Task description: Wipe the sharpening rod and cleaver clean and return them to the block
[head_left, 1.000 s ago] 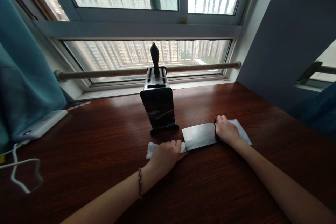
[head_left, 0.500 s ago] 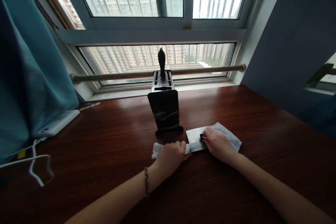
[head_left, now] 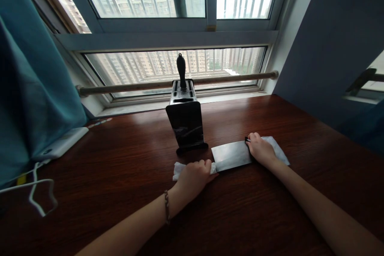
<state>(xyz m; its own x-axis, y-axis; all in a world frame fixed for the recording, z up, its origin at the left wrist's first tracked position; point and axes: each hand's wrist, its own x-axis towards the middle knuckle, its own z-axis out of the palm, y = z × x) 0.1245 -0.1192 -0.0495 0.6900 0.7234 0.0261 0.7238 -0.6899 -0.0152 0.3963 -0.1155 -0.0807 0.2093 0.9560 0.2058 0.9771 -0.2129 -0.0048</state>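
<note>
A cleaver (head_left: 231, 155) lies flat on a white cloth (head_left: 277, 150) on the wooden table (head_left: 120, 176), just in front of the knife block (head_left: 186, 126). The right hand (head_left: 260, 150) is closed around its handle, right of the block. The left hand (head_left: 193, 175) presses fingers-curled on the cloth's near-left end, at the blade's tip.
</note>
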